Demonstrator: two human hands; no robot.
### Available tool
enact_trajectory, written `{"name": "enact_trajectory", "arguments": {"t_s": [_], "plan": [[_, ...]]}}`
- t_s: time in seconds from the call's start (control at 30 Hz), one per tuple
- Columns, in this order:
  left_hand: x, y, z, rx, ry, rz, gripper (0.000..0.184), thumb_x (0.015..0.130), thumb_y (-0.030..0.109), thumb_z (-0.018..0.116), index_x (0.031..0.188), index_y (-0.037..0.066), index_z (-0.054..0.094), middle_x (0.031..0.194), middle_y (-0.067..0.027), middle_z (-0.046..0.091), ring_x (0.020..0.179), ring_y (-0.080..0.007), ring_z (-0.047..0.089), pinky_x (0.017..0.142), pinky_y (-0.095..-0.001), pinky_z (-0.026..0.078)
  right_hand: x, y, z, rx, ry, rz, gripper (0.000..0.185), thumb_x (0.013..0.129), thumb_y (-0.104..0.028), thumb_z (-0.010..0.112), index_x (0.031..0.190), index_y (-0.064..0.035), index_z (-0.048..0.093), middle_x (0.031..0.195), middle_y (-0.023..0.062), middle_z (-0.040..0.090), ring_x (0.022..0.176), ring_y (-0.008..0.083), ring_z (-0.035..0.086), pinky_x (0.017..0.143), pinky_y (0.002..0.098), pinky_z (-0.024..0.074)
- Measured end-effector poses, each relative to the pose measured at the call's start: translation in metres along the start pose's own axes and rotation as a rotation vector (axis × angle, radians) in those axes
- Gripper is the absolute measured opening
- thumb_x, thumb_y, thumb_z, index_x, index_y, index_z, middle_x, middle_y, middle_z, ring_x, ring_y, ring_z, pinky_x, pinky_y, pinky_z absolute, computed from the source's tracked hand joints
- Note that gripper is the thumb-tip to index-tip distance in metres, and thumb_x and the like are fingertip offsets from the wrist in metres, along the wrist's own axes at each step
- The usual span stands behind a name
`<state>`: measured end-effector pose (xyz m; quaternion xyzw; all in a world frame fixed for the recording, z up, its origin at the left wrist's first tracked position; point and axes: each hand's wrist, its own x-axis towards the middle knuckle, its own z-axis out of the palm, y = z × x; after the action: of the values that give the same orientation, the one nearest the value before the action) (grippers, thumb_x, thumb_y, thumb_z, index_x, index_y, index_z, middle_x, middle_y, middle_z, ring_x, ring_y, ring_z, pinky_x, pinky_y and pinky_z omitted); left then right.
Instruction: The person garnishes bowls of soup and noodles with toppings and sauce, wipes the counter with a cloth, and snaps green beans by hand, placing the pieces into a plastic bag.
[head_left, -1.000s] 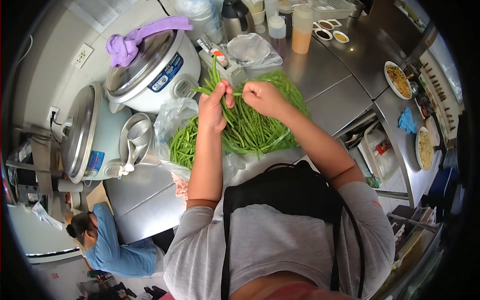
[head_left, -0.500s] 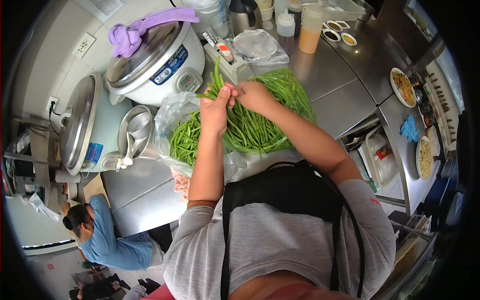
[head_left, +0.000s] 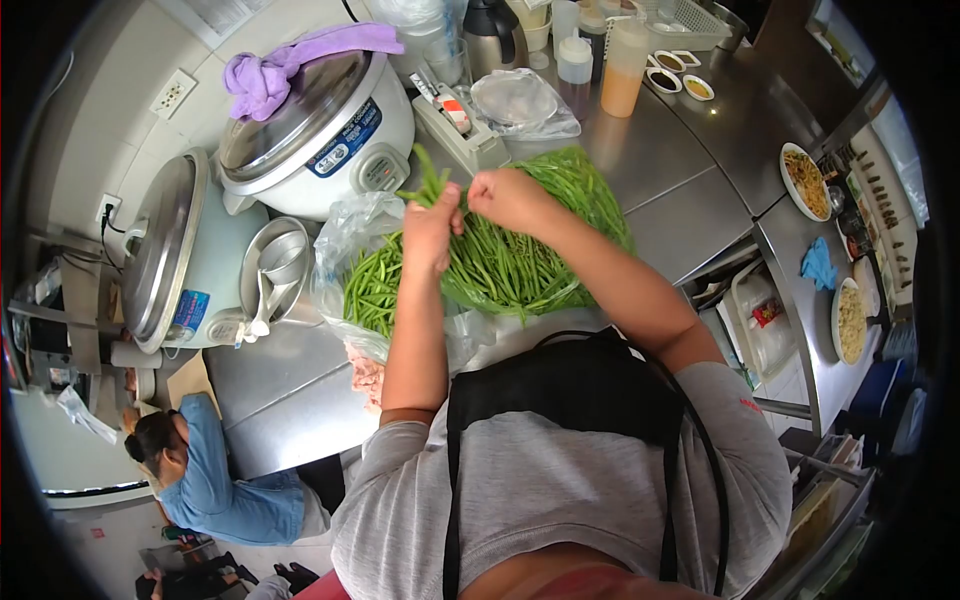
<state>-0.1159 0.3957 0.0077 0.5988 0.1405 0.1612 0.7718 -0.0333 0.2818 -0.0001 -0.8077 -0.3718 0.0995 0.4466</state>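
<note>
My left hand (head_left: 430, 232) is closed around a small bunch of green beans (head_left: 428, 184), whose ends stick up past the thumb. Just to its right, my right hand (head_left: 506, 200) has its fingers curled in a pinch; whether anything is between them is hidden. Below both hands lies a large heap of green beans (head_left: 515, 268) in a green-tinted plastic bag (head_left: 618, 215). A smaller heap of cut beans (head_left: 372, 292) lies left of my left wrist, in a clear plastic bag (head_left: 335, 235).
Two large rice cookers (head_left: 315, 190) stand at the left, one topped by a purple cloth (head_left: 258, 85). Near them is a metal bowl (head_left: 250, 285) with ladles. Squeeze bottles (head_left: 625, 70) and sauce dishes (head_left: 664, 80) stand behind. A person in a blue shirt (head_left: 235, 490) is at lower left.
My right hand has come slightly away from my left, leaving a small gap. My left hand has dipped a little, and the held beans have tilted.
</note>
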Motion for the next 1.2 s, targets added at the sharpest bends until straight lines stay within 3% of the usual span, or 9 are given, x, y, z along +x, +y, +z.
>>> {"name": "enact_trajectory", "arguments": {"t_s": [0.17,0.27,0.37,0.47,0.57,0.67,0.77,0.93,1.2], "plan": [[-0.001,-0.004,0.014,0.069,-0.13,-0.076,0.008,0.077,0.009,0.057,0.082,0.003,0.055,0.059,0.0023,0.048,0.044,-0.0048,0.038,0.04,-0.0205,0.031,-0.001,0.002,-0.022,0.158,0.12,0.023,0.012,0.073,-0.013,0.058,0.076,-0.0014,0.055,0.064,0.0078,0.058,0.053,0.0118,0.051,0.051,0.0268,0.0413],[-0.004,-0.001,0.025,0.231,-0.153,-0.128,0.014,0.074,0.008,0.059,0.087,0.004,0.055,0.06,0.0034,0.048,0.045,-0.004,0.038,0.041,-0.0207,0.03,-0.009,0.006,-0.026,0.226,0.169,-0.022,0.012,0.072,-0.014,0.06,0.076,-0.0028,0.056,0.066,0.0089,0.057,0.055,0.0147,0.053,0.052,0.0274,0.0416],[0.003,-0.018,0.02,0.363,-0.106,0.062,0.011,0.074,0.007,0.059,0.083,0.003,0.056,0.06,0.0033,0.05,0.047,-0.0037,0.04,0.042,-0.0199,0.031,-0.022,0.003,-0.037,-0.189,0.21,-0.187,0.01,0.07,-0.015,0.059,0.073,-0.0059,0.055,0.068,0.0087,0.058,0.059,0.0205,0.055,0.053,0.032,0.0425],[0.007,-0.016,0.012,0.544,-0.148,0.072,0.015,0.074,0.007,0.057,0.086,-0.002,0.058,0.073,-0.004,0.059,0.06,-0.0088,0.052,0.055,-0.0247,0.042,-0.032,0.005,-0.043,-0.696,0.283,-0.359,0.013,0.07,-0.018,0.054,0.071,-0.0053,0.055,0.07,0.0107,0.057,0.067,0.0284,0.055,0.058,0.0375,0.043],[-0.004,0.0,0.026,0.421,-0.164,0.047,0.009,0.074,0.009,0.059,0.078,0.001,0.057,0.062,0.0007,0.055,0.049,-0.0045,0.042,0.043,-0.0208,0.033,-0.034,-0.001,-0.04,-0.719,0.293,-0.251,0.013,0.07,-0.02,0.052,0.073,-0.0073,0.054,0.07,0.0131,0.057,0.068,0.0303,0.055,0.059,0.04,0.0428],[-0.012,-0.001,0.041,0.282,-0.26,-0.07,0.01,0.076,0.011,0.057,0.079,0.001,0.056,0.063,-0.0014,0.054,0.048,-0.0062,0.042,0.043,-0.0212,0.033,-0.025,-0.003,-0.037,-0.43,0.309,0.094,0.015,0.071,-0.022,0.052,0.072,-0.007,0.055,0.069,0.0158,0.057,0.067,0.0314,0.056,0.059,0.0414,0.0424],[-0.011,0.001,0.042,-0.028,-0.245,-0.122,0.011,0.079,0.012,0.054,0.082,0.001,0.054,0.068,-0.0037,0.054,0.048,-0.0082,0.042,0.043,-0.0214,0.033,-0.021,0.014,-0.042,-0.096,0.384,0.106,0.02,0.072,-0.024,0.05,0.074,-0.005,0.056,0.069,0.0185,0.057,0.066,0.0338,0.055,0.058,0.0418,0.0422],[0.001,0.011,0.023,-0.482,-0.198,-0.107,0.012,0.081,0.012,0.051,0.085,0.002,0.049,0.074,-0.0074,0.052,0.053,-0.0122,0.043,0.045,-0.022,0.035,-0.032,0.034,-0.044,0.311,-0.109,0.181,0.026,0.079,-0.027,0.05,0.085,-0.004,0.059,0.07,0.0064,0.06,0.06,0.0136,0.054,0.055,0.0261,0.0426],[0.004,0.02,0.02,-0.584,-0.189,-0.02,0.011,0.082,0.014,0.05,0.087,0.004,0.048,0.078,-0.0077,0.051,0.056,-0.0116,0.042,0.046,-0.0213,0.035,-0.038,0.006,-0.045,0.58,-0.268,0.112,0.02,0.078,-0.02,0.05,0.082,-0.0026,0.058,0.073,0.0037,0.058,0.062,0.0081,0.051,0.058,0.0212,0.0418]]}}
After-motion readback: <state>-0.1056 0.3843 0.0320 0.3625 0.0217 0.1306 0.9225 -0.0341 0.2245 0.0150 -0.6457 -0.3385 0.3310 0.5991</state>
